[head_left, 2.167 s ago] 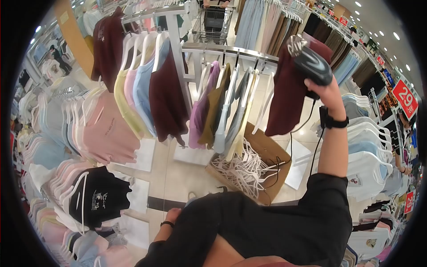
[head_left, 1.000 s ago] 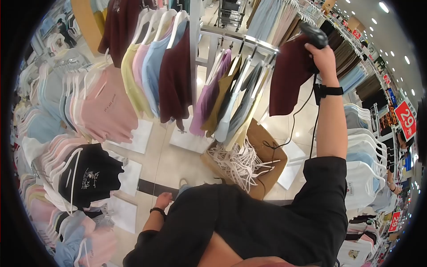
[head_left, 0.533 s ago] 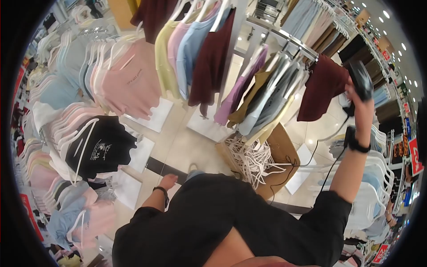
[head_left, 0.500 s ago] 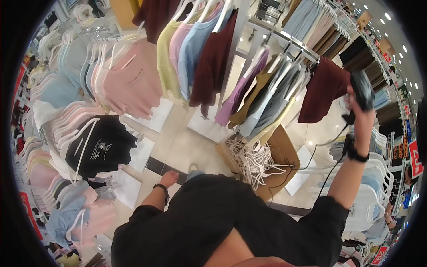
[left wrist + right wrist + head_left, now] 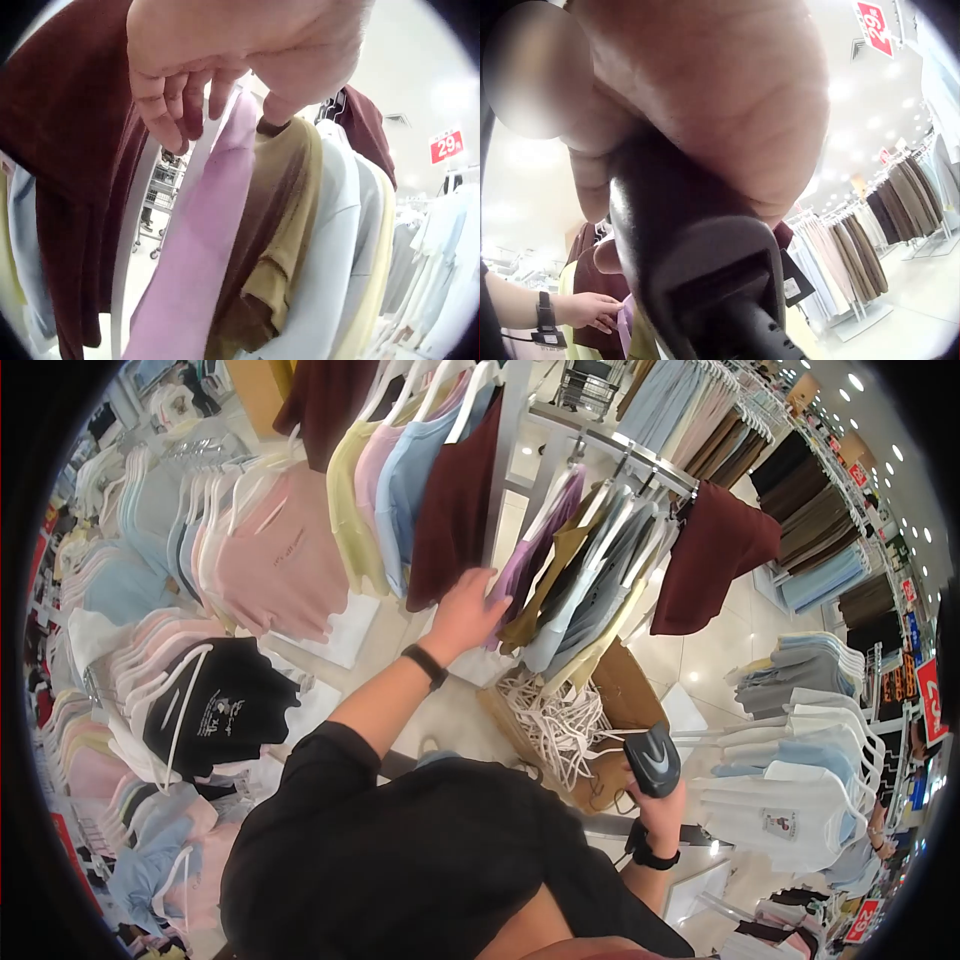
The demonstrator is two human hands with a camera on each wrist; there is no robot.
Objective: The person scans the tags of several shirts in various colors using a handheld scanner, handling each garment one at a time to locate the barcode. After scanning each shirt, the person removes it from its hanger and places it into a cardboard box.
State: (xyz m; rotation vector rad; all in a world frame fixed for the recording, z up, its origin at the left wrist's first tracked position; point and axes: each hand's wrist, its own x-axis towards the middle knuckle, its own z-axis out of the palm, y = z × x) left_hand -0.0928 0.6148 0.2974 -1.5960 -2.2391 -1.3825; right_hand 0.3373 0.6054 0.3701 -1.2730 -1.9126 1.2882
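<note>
A lilac shirt (image 5: 202, 255) is hung on a white hanger on a metal rail (image 5: 610, 445), with a maroon shirt (image 5: 455, 510) just beside it on one side and an olive shirt (image 5: 281, 225) on the other. The rail is set on a pale tiled floor (image 5: 745, 630) in a clothes shop, with crowded racks all round, a black shirt (image 5: 215, 705) at the front of one of them and a red price sign (image 5: 930, 695) at the far edge. Below the rail a cardboard box (image 5: 625, 690) is seen, filled with white hangers (image 5: 555, 720). The left hand (image 5: 465, 615) is raised to the top of the lilac shirt; its fingers (image 5: 161, 112) are half curled on the maroon side and the thumb is laid on the olive side, so the shirt's shoulder runs between them, though whether it is actually pinched cannot be told. The right hand (image 5: 662, 810) is held low, well apart from the rail, with its fingers wrapped tightly round the handle of a black barcode scanner (image 5: 652, 758), the head of which is turned upward.
</note>
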